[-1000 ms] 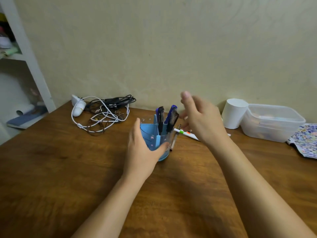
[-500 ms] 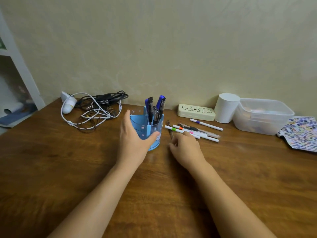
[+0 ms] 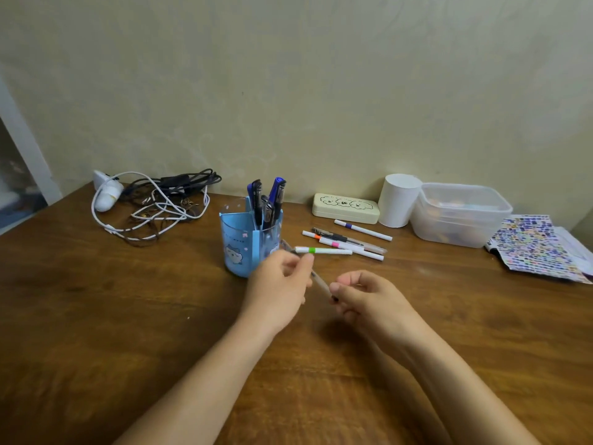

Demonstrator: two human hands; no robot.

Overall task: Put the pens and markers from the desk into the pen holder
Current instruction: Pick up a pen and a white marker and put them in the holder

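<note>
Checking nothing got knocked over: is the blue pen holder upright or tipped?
Upright. The pen holder stands on its base on the desk, with its pens pointing up.

Wide bare stretch of brown wooden surface (image 3: 96, 316) open to the near left. Rear left blocked by tangle of black and white cables (image 3: 154, 207). Blue plastic pen holder (image 3: 250, 245) upright mid-surface, dark pens crowding its back compartment, front compartment clear. Just right: loose white markers (image 3: 346, 244). Against wall: cream case (image 3: 346, 203), white cup (image 3: 398, 200), clear plastic tub (image 3: 459, 215).
</note>
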